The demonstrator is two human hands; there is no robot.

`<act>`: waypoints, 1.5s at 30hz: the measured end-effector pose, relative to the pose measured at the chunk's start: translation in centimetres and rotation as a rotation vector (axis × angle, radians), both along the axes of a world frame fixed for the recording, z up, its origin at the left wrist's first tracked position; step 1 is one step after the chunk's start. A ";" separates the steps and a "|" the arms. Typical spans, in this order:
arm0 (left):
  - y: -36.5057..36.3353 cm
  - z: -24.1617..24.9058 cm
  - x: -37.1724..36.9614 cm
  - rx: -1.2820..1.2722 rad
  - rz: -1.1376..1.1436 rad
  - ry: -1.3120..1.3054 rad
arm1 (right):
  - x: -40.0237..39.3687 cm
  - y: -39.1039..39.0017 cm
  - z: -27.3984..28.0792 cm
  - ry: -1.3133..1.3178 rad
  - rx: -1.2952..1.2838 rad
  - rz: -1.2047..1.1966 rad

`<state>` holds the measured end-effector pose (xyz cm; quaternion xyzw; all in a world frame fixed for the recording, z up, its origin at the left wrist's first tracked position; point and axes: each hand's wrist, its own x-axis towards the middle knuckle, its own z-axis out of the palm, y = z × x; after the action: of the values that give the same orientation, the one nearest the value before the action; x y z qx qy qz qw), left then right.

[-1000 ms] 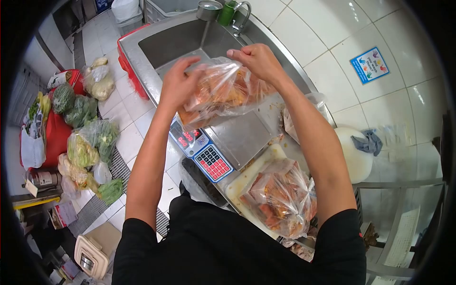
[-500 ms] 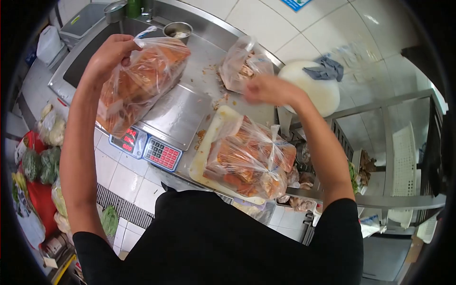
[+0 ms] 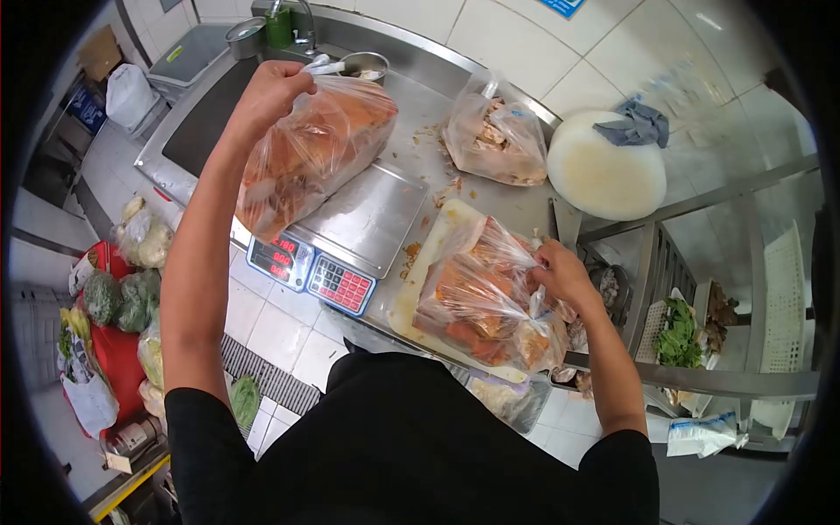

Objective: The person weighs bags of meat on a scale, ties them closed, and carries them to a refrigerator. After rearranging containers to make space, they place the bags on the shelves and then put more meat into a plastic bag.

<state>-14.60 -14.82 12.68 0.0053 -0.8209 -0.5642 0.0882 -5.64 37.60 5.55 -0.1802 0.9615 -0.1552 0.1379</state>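
Note:
My left hand [image 3: 273,98] is closed round the gathered neck of a clear plastic bag of orange-brown meat [image 3: 319,144], which hangs over or rests on the scale's left side. Below it lies the steel plate of a digital scale [image 3: 376,219], its red display lit. A second clear bag of reddish meat pieces [image 3: 477,293] lies on a pale cutting board [image 3: 420,254]. My right hand [image 3: 560,278] pinches the twisted top of this second bag at its right side.
A smaller bag of pale pieces [image 3: 497,144] stands at the back of the steel counter [image 3: 411,118]. To its right are a round white board [image 3: 604,175] with a grey cloth [image 3: 632,127] and a metal rack [image 3: 700,206]. A sink [image 3: 210,118] is at the left.
My right hand has moved from beside the smaller bag down to the tied top of the bag on the cutting board and gripped it. My left hand keeps its hold. The camera view has shifted.

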 end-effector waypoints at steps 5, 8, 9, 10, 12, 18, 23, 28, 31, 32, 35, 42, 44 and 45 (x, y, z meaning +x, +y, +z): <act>-0.9 -0.3 -1.3 -0.257 0.019 0.113 | -0.4 0.4 -0.1 -0.164 -0.158 -0.174; -0.2 0.0 -1.5 -0.212 0.013 0.108 | -1.0 1.5 -1.9 -0.243 -0.353 -0.224; 0.0 0.0 -1.6 -0.174 -0.003 0.091 | -1.1 0.9 -1.5 -0.247 -0.353 -0.216; 0.1 0.1 -1.5 -0.143 -0.013 0.057 | -1.0 0.2 -0.8 -0.288 -0.327 -0.262; 0.0 -0.1 -1.7 -0.143 -0.002 0.065 | -1.0 -0.6 -0.6 -0.326 -0.291 -0.318; -0.4 -1.4 -3.1 -0.148 -0.049 0.018 | -1.4 -1.4 2.5 -0.104 -0.383 -0.410; -0.6 -1.2 -2.5 -0.138 -0.063 0.040 | -1.5 -2.8 5.8 0.012 -0.418 -0.407; -0.6 -1.2 -2.5 -0.146 -0.070 0.046 | -2.4 -4.6 10.6 0.123 -0.400 -0.348; -0.4 -1.3 -2.9 -0.174 -0.034 0.107 | -3.0 -8.2 13.3 0.158 -0.420 -0.249; -0.4 -1.2 -3.1 -0.180 -0.036 0.093 | -3.4 -9.3 13.9 0.166 -0.407 -0.219; 0.0 -0.7 -3.6 -0.193 -0.041 0.107 | -4.6 -13.2 15.6 0.165 -0.358 -0.109; 1.9 0.2 -3.8 -0.094 -0.126 0.082 | -6.9 -22.8 13.8 0.083 -0.365 0.165; 2.7 0.3 -4.0 -0.093 -0.132 0.066 | -6.6 -26.1 12.8 0.034 -0.368 0.198; 3.0 0.3 -4.0 -0.089 -0.148 0.048 | -6.3 -27.6 12.1 0.053 -0.375 0.219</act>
<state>-18.57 -11.79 12.97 -0.0730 -0.8409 -0.5322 0.0661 -11.92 9.97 17.63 -0.3102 0.8937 -0.3106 0.0927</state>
